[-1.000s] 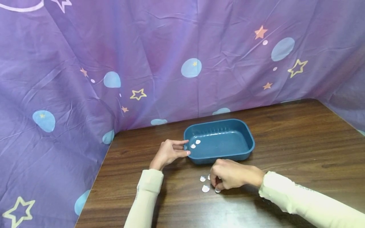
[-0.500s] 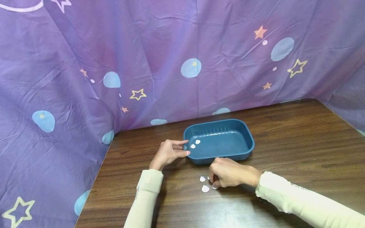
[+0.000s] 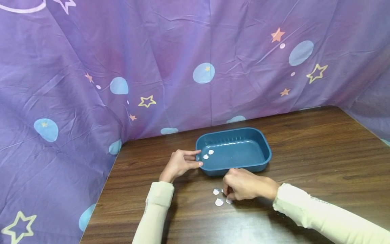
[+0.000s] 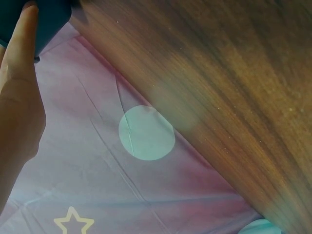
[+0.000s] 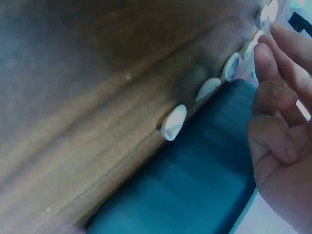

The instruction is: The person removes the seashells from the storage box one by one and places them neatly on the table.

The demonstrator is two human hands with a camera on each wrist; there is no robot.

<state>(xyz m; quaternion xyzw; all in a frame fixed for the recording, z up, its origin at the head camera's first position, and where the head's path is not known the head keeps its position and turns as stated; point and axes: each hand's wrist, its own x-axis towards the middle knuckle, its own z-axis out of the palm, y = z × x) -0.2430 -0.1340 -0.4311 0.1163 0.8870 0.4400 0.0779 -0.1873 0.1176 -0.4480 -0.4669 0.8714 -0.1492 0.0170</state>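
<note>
A blue plastic basin stands on the wooden table with two small white seashells at its left end. My left hand holds that end, thumb and fingers on the rim; in the left wrist view the basin shows only at the corner. In front of the basin, my right hand reaches down, fingers curled and thumb at a seashell, partly hidden. More white seashells lie just left, one seashell in front and another seashell behind. In the right wrist view, curled fingers are beside a row of seashells.
The brown wooden table extends to the right of the basin and toward the front. A purple curtain printed with stars and blue dots hangs behind the table and down its left side.
My right hand has moved slightly left, and the seashell at its thumb has shifted left with it. My left hand and the basin stay put.
</note>
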